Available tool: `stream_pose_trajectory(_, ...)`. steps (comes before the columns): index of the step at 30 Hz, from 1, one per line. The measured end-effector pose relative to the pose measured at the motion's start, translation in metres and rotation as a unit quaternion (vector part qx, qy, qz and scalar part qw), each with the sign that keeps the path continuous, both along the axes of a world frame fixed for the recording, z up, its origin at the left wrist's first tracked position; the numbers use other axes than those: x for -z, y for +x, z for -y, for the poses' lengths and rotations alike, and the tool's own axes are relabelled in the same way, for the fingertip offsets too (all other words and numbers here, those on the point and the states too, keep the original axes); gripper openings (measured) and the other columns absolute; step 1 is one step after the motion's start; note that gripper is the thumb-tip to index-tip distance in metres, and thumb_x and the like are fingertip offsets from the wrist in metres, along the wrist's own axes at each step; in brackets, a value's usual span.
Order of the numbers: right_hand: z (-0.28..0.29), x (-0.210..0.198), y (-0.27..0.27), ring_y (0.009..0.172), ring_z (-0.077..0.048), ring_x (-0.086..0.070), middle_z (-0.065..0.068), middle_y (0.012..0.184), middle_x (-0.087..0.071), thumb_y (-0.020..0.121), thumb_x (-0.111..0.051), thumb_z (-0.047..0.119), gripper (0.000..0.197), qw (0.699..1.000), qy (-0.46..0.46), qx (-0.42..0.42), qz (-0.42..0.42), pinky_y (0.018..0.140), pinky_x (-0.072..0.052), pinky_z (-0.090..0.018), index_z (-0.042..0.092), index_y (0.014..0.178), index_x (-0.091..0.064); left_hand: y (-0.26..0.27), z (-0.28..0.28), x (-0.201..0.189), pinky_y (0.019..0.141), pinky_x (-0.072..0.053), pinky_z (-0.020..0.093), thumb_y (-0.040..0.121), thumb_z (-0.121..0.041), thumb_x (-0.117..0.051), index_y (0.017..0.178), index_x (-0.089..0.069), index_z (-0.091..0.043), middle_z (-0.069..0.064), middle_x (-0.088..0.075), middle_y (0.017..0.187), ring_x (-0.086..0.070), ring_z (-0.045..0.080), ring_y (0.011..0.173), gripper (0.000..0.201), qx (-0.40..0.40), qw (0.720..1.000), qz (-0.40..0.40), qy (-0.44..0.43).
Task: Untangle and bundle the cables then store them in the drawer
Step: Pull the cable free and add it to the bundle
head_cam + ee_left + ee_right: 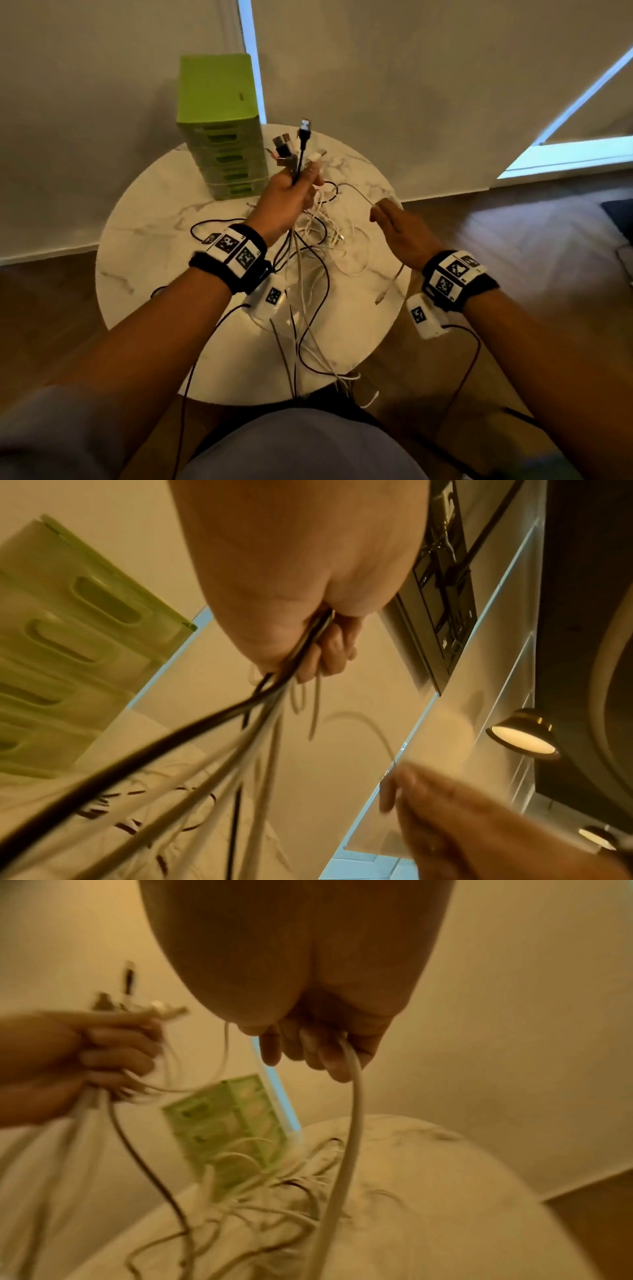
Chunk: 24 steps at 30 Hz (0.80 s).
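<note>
My left hand (291, 198) is raised over the round marble table (144, 260) and grips a bunch of cables (298, 260), black and white, with their plugs (294, 144) sticking up above the fist. In the left wrist view the fingers (329, 647) curl round the strands (267, 696) that fan down. My right hand (394, 229) holds a single white cable (356, 190) to the right; its fingers (318, 1050) curl on that cable (352, 1110), which hangs to the tangled heap (274, 1185) on the table. The green drawer tower (222, 137) stands at the table's back left, drawers closed.
Cable ends trail off the table's near edge (342, 380) towards my lap. Wooden floor surrounds the table, with a wall and window blinds behind it. A dark wire (466, 370) runs from my right wrist camera.
</note>
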State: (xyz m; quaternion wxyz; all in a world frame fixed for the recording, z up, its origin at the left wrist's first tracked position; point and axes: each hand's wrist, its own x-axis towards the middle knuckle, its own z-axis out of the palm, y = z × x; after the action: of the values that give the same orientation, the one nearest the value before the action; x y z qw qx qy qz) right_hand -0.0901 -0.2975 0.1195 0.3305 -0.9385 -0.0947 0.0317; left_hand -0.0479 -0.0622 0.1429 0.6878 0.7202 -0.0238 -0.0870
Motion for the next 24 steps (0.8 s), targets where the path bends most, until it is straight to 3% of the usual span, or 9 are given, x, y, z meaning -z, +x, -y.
stream_pose_trajectory(4,0.058,0.035,-0.027,0.072,-0.017,-0.055,-0.001,0.08,-0.06,0.107,-0.032,0.038,0.029,0.99,-0.045,0.044,-0.127,0.074,-0.044,-0.032,0.021,0.11,-0.056,-0.003,0.019,-0.007,0.048,-0.026,0.019,0.108,-0.03,-0.045,0.087,-0.06,-0.01,-0.008,-0.04,0.054,-0.034,0.006,0.048,0.033,0.04,0.992,-0.031,-0.113)
stream_pose_trajectory(7,0.082,0.062,-0.057,0.103,-0.02,-0.058,-0.008,0.118,-0.065,0.108,-0.032,0.035,0.032,0.972,-0.08,0.032,-0.219,0.098,-0.044,-0.034,0.022,0.124,-0.057,-0.016,0.041,0.003,0.05,-0.03,0.02,0.108,-0.032,-0.043,0.087,-0.059,-0.011,-0.007,-0.047,0.056,-0.042,0.008,0.052,0.034,0.077,0.985,-0.072,-0.134)
stream_pose_trajectory(9,0.081,0.071,-0.073,0.127,-0.026,-0.049,-0.012,0.142,-0.052,0.107,-0.04,0.027,0.036,0.972,-0.11,0.036,-0.204,0.105,-0.035,-0.031,0.017,0.14,-0.049,-0.026,0.058,0.016,0.053,-0.033,0.022,0.108,-0.032,-0.042,0.086,-0.059,-0.012,-0.005,-0.053,0.058,-0.048,0.01,0.053,0.034,0.1,0.983,-0.096,-0.121)
stream_pose_trajectory(12,0.062,0.072,-0.084,0.142,-0.026,-0.033,-0.01,0.159,-0.028,0.096,-0.062,0.023,0.07,0.986,-0.086,0.067,-0.129,0.114,-0.027,-0.034,0.017,0.154,-0.024,-0.039,0.078,0.034,0.064,-0.037,0.03,0.109,-0.033,-0.041,0.087,-0.061,-0.015,-0.004,-0.06,0.062,-0.055,0.012,0.06,0.034,0.141,0.978,-0.115,-0.101)
stream_pose_trajectory(13,0.052,0.067,-0.085,0.142,-0.023,-0.033,-0.009,0.158,-0.029,0.092,-0.066,0.023,0.078,0.99,-0.051,0.055,-0.118,0.113,-0.026,-0.031,0.018,0.155,-0.02,-0.042,0.084,0.037,0.066,-0.038,0.03,0.109,-0.034,-0.041,0.088,-0.061,-0.016,-0.005,-0.062,0.065,-0.057,0.012,0.062,0.034,0.15,0.978,-0.118,-0.087)
stream_pose_trajectory(15,0.035,0.06,-0.085,0.133,-0.017,-0.045,-0.007,0.145,-0.049,0.093,-0.066,0.02,0.074,0.991,0.037,0.014,-0.126,0.108,-0.032,-0.025,0.017,0.153,-0.023,-0.047,0.093,0.038,0.071,-0.042,0.029,0.108,-0.039,-0.039,0.092,-0.062,-0.019,-0.007,-0.065,0.071,-0.059,0.009,0.068,0.035,0.159,0.98,-0.11,-0.046)
stream_pose_trajectory(17,0.02,0.052,-0.085,0.104,-0.013,-0.059,-0.001,0.113,-0.064,0.098,-0.059,0.023,0.049,0.991,0.074,0.008,-0.113,0.092,-0.045,-0.024,0.015,0.141,-0.038,-0.047,0.099,0.034,0.07,-0.043,0.025,0.108,-0.041,-0.037,0.095,-0.063,-0.02,-0.008,-0.066,0.076,-0.059,0.006,0.07,0.036,0.148,0.985,-0.092,-0.014)
stream_pose_trajectory(19,0.016,0.045,-0.084,0.079,-0.009,-0.055,0.005,0.09,-0.059,0.103,-0.049,0.032,0.028,0.993,0.077,0.032,-0.082,0.074,-0.045,-0.024,0.013,0.123,-0.05,-0.04,0.099,0.032,0.065,-0.042,0.021,0.108,-0.042,-0.035,0.098,-0.063,-0.018,-0.008,-0.066,0.08,-0.058,0.005,0.072,0.038,0.116,0.991,-0.072,0.018)
stream_pose_trajectory(24,0.05,0.034,-0.083,0.076,-0.02,-0.055,-0.005,0.086,-0.06,0.108,-0.036,0.028,0.03,0.995,0.064,0.075,-0.016,0.069,-0.041,-0.029,0.006,0.101,-0.055,-0.024,0.086,0.035,0.061,-0.042,0.022,0.107,-0.046,-0.038,0.088,-0.062,-0.017,-0.006,-0.057,0.07,-0.051,0.007,0.065,0.042,0.076,0.994,-0.067,0.032)
